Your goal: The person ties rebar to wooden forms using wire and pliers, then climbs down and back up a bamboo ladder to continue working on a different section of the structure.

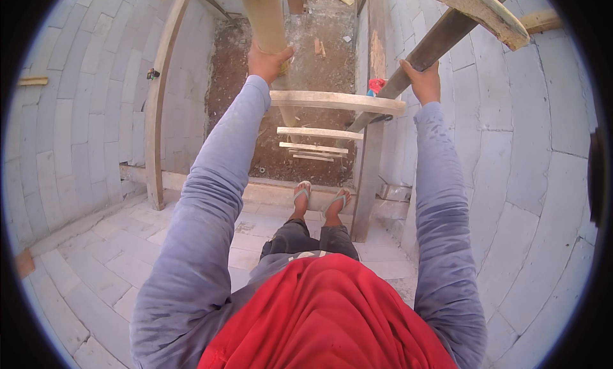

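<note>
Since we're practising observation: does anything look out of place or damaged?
Possibly the crumpled red item beside the wooden ladder: its bright colour stands out against the upright wooden post. Reddish, broken-looking fragments also litter the brown dirt floor.

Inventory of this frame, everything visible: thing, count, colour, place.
Left rail: 1, pale, upper centre
Right rail: 1, dark, upper right
Rungs: at least 5, pale, centre
Curved timber: 1, pale, top right
Posts: 2, brownish, left and right of centre
Block walls: at least 2, pale grey, both sides
Block floor: 1, whitish, lower half
Dirt ground: 1, brown, upper centre
Small item: 1, red, right of centre, kind unclear
Red cloth: 1, red, bottom centre
Sleeves: 2, grey-blue, both arms
Left hand: 1, bare, gripping left rail
Right hand: 1, bare, gripping right rail
</note>
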`<control>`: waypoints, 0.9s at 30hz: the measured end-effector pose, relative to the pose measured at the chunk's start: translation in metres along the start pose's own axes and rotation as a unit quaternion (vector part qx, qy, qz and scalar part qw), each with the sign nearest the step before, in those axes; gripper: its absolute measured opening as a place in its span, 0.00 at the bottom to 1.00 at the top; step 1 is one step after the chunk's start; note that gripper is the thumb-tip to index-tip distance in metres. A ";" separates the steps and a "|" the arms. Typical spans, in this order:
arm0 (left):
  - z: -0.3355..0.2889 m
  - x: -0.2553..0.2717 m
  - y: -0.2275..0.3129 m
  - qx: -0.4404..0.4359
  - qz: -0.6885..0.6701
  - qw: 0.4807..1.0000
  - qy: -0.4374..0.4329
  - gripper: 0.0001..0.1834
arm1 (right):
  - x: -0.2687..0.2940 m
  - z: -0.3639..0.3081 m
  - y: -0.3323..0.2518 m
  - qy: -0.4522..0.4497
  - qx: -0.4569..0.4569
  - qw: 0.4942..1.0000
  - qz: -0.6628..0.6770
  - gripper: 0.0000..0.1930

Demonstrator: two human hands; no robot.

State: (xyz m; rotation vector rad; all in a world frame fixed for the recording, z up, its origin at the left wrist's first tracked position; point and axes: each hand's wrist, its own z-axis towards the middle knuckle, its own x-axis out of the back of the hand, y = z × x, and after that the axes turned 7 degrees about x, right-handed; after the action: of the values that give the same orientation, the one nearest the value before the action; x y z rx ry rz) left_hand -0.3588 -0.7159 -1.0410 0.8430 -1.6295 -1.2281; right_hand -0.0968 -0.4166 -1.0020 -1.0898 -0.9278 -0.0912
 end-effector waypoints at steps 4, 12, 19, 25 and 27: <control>-0.001 0.001 0.005 -0.025 -0.014 1.000 0.000 0.43 | 0.002 0.006 0.000 -0.010 0.017 0.999 0.032 0.41; -0.043 0.071 0.038 -0.071 0.077 0.994 0.022 0.53 | 0.013 -0.008 -0.020 0.010 -0.017 0.999 -0.028 0.41; -0.059 0.172 0.288 -0.421 -0.018 0.866 0.270 0.27 | 0.011 -0.012 -0.027 -0.006 -0.053 0.998 -0.037 0.44; -0.032 0.178 0.545 -0.490 0.041 0.837 0.240 0.37 | -0.004 -0.005 -0.008 -0.012 -0.052 0.998 -0.032 0.48; -0.005 0.169 0.590 -0.405 0.040 0.895 0.184 0.46 | 0.002 -0.010 -0.015 -0.015 -0.048 0.998 -0.031 0.48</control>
State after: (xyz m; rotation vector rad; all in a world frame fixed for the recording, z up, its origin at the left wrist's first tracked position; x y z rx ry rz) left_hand -0.4171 -0.7077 -0.4295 0.4221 -0.7166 -1.4148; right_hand -0.0969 -0.4315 -0.9916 -1.1537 -0.9919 -0.1731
